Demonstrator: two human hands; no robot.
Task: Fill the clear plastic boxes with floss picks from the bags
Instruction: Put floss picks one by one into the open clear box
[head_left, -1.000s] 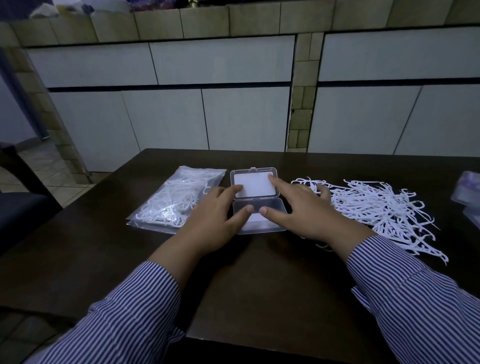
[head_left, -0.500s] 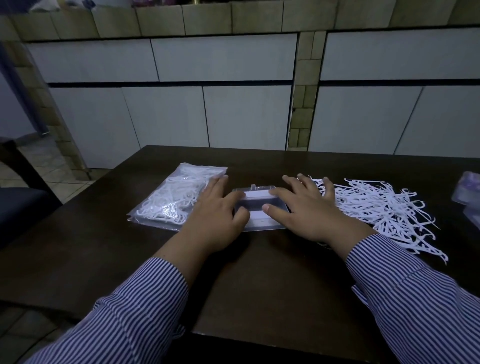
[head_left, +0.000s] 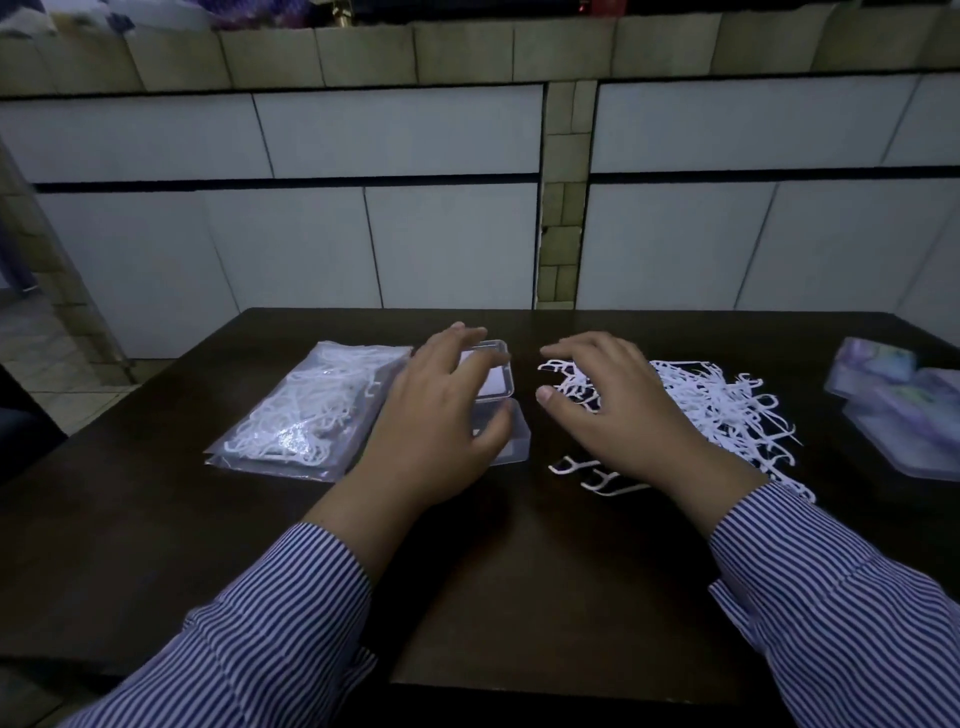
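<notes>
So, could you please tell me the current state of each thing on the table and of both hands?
Small clear plastic hinged box: open, lid flat, no picks visible inside.
Clear plastic bag of white floss picks: lying flat, full; seal unclear.
Loose pile of white floss picks: spread on the dark table.
Stack of clear boxes: at right edge, contents blurred.
Left hand: open, over the box.
Right hand: open, fingers spread over the pile.
</notes>
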